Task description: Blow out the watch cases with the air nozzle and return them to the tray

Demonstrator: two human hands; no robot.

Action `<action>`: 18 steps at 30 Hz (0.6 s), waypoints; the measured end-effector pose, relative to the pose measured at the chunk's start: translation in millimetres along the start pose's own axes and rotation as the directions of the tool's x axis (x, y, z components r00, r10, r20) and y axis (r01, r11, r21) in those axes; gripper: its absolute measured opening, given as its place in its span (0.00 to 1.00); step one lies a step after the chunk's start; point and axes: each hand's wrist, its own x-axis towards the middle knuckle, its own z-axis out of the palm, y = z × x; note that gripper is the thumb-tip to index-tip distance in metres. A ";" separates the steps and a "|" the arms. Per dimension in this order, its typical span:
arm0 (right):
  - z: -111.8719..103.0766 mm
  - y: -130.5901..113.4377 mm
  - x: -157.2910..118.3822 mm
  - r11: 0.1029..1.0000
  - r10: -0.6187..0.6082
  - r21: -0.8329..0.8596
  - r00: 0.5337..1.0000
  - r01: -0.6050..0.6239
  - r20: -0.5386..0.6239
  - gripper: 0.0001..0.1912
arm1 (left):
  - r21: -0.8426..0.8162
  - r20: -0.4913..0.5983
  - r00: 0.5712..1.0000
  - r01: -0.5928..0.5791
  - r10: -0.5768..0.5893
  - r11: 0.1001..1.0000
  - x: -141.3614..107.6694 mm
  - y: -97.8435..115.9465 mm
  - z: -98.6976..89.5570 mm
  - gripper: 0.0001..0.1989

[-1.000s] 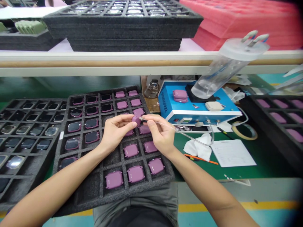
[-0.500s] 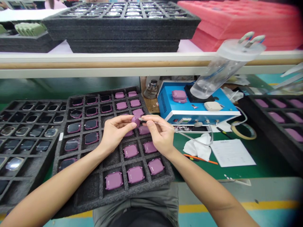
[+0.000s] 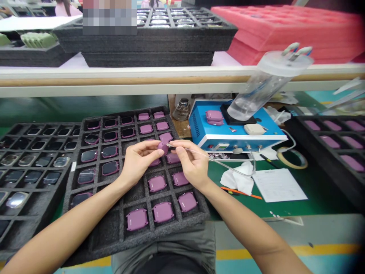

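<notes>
My left hand [image 3: 141, 156] pinches a small purple watch case [image 3: 162, 146] between thumb and fingers, above the black foam tray [image 3: 134, 192]. Close against that case is the thin tip of a clear dispensing tube [image 3: 232, 166], gripped in my right hand [image 3: 194, 161] like a pen. Whether the tip touches the case cannot be made out. Purple watch cases [image 3: 157, 183] fill several compartments on the tray's right side. Watches with dark screens [image 3: 110, 151] lie in its left columns. The tube runs right from my hand toward the blue control box [image 3: 236, 137].
A second foam tray [image 3: 34, 207] of watches lies at left, and another tray [image 3: 322, 160] at far right. A clear cylinder [image 3: 253, 91] leans over the blue box. White tissue [image 3: 238, 177], a paper sheet [image 3: 279, 185] and a tape roll [image 3: 292, 158] lie right. A shelf edge [image 3: 159, 90] crosses above.
The view has tilted up slightly, so the shelf and trays sit a little lower in the picture. Both hands keep nearly the same pose, case and tube tip still together.
</notes>
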 end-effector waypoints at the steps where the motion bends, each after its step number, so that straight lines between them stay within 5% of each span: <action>1: -0.1 0.0 0.1 1.000 0.000 0.003 1.000 0.000 0.002 0.09 | 0.000 0.001 1.000 0.001 -0.001 1.000 -0.1 -0.3 0.0 0.19; 18: 0.0 -0.5 -0.1 1.000 0.001 0.002 1.000 -0.001 0.006 0.08 | -0.001 -0.002 1.000 0.013 -0.013 1.000 -0.7 0.8 0.6 0.19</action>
